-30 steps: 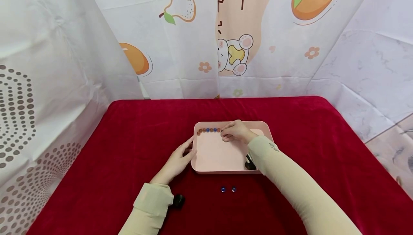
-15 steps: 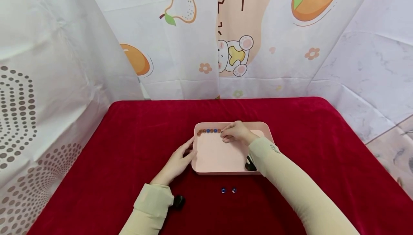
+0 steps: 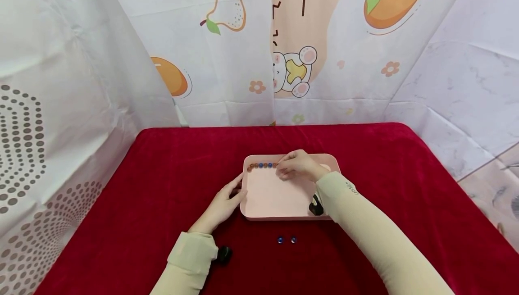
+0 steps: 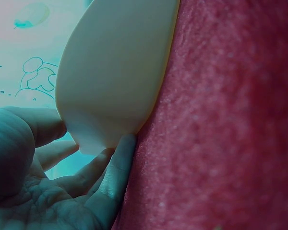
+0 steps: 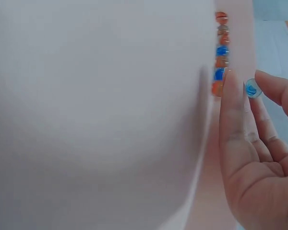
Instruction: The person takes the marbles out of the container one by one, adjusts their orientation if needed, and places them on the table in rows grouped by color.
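Note:
In the head view my left hand (image 3: 220, 205) rests its fingertips against the left outer wall of a pink rectangular tray (image 3: 275, 198). The left wrist view shows those fingers (image 4: 116, 167) spread and fairly straight on the wall. Over the tray's back side is my right hand (image 3: 298, 165). In the right wrist view it pinches a clear marble with a blue swirl (image 5: 253, 89) between thumb and fingertips. A row of orange and blue marbles (image 5: 222, 51) lies along the tray's back wall, close to those fingers. The head view hides the held marble.
Two blue marbles (image 3: 280, 240) lie on the red cloth (image 3: 182, 164) in front of the tray. A black wrist device (image 3: 316, 206) hangs by the right cuff, and another black device (image 3: 224, 254) sits beside the left cuff. Printed curtains (image 3: 227, 61) stand behind the table.
My right hand and forearm have shifted slightly, and its fingers look blurred now. The left hand stays on the tray wall. The whole head view has tilted a little.

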Motion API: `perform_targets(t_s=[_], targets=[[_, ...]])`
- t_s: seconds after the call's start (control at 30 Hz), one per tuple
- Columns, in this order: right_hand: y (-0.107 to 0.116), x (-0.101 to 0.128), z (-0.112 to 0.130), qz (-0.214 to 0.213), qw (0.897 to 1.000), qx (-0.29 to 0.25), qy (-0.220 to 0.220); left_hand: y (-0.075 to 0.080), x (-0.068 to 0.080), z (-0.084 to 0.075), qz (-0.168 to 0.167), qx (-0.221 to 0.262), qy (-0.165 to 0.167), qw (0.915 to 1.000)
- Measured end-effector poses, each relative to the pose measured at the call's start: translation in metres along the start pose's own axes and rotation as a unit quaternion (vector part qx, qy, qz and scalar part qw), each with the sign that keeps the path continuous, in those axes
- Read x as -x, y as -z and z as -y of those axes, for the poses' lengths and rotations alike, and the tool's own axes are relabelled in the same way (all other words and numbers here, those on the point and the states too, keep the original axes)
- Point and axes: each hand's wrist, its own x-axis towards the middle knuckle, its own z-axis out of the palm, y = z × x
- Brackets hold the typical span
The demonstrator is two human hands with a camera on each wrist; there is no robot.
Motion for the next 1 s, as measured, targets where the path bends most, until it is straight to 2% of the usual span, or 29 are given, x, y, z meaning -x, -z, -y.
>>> perform_targets(t_s=[0.13, 0.23, 0.47, 0.7, 1.0], targets=[[0.003, 0.006, 0.006, -0.011, 1.0, 0.016, 0.017, 0.0, 0.0, 0.0, 0.0, 0.0, 0.003, 1.0], [0.005, 0.011, 0.012, -0.019, 1.0, 0.021, 0.012, 0.0, 0.0, 0.001, 0.002, 0.001, 0.005, 1.0], [0.012, 0.023, 0.019, -0.014, 0.999, 0.032, 0.025, 0.0, 0.0, 0.0, 0.003, 0.005, 0.01, 0.9999], [0.017, 0.032, 0.02, -0.012, 0.999, 0.02, 0.03, -0.001, 0.0, -0.001, 0.007, 0.009, 0.008, 0.9999], [0.012, 0.049, 0.014, -0.012, 0.999, -0.001, 0.032, 0.0, 0.0, 0.0, 0.005, 0.008, 0.003, 1.0]])
